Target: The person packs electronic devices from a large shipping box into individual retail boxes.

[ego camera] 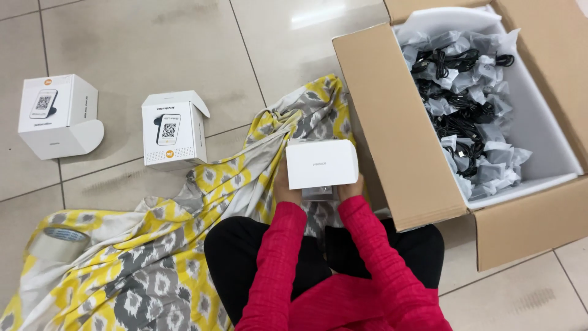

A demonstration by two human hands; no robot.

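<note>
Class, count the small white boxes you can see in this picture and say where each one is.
3: one white box on the floor far left, a second beside it, a third held in both hands. Others may be hidden.

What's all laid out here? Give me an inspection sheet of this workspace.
Surface: tiled floor, partly under a yellow-grey patterned cloth.
Job's things: small white box, held in front of the person's lap.
Clutter: two white printed boxes with open flaps; tape roll on the cloth.
Grippers: left hand and right hand grip the box's sides.
Cables: bagged black cables fill the open cardboard carton.
Surroundings: nothing seen.
</note>
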